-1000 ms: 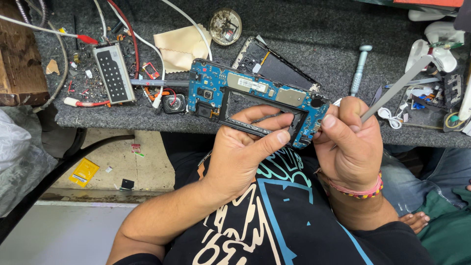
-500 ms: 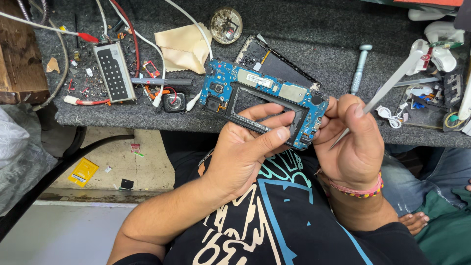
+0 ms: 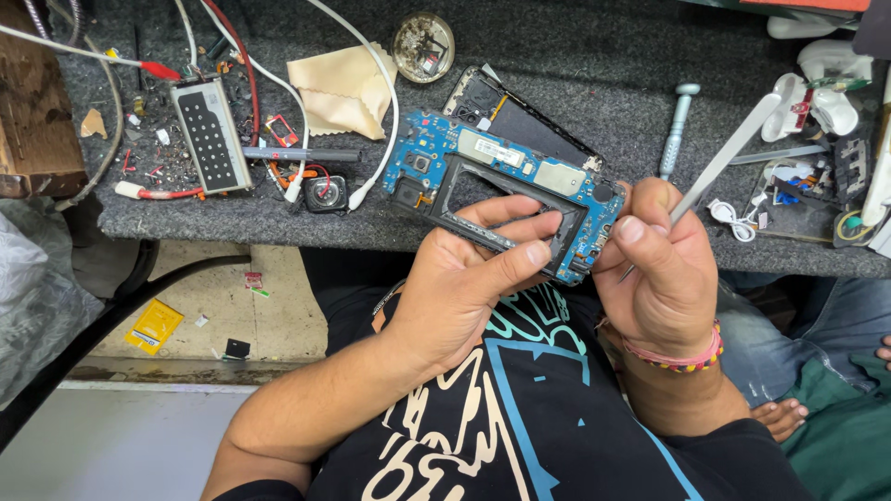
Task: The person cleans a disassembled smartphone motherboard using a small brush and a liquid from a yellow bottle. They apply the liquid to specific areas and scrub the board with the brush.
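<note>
Nearest the camera, the person's torso in a black printed shirt (image 3: 520, 408) fills the lower centre. Both forearms rise from it toward the bench edge.

The left hand (image 3: 464, 288) is closed on the blue phone circuit board with a black rectangular frame opening (image 3: 501, 176). Its fingers (image 3: 520, 227) lie across the near bar of the frame, and the thumb presses from the near side. The board is tilted, with its right end nearer than its left, and sits over the near edge of the grey carpeted bench (image 3: 594, 56).

The right hand (image 3: 664, 269) wears a pink and multicoloured bead bracelet (image 3: 673, 353) at the wrist. Its fingers are closed around a slim silver metal tweezer tool (image 3: 733, 153). The tool's long end slants up and to the right. Its working tip points down toward the right end of the board, where the thumb hides it.

Just beyond the board lies a black phone rear housing (image 3: 520, 116), partly covered by the board. To the right of it a silver bolt-shaped tool (image 3: 676, 130) lies on the bench. Further right sits a cluster of white plastic parts and small components (image 3: 807, 102).

To the left of the board, a small round black part (image 3: 325, 193) sits among red and white wires. Left of that lies a flat grey rectangular plate with rows of dark holes (image 3: 213, 134). Farther back lie a folded beige cloth (image 3: 343, 88) and a round clear dish of small parts (image 3: 423, 44). A brown wooden block (image 3: 32, 111) stands at the far left.
</note>
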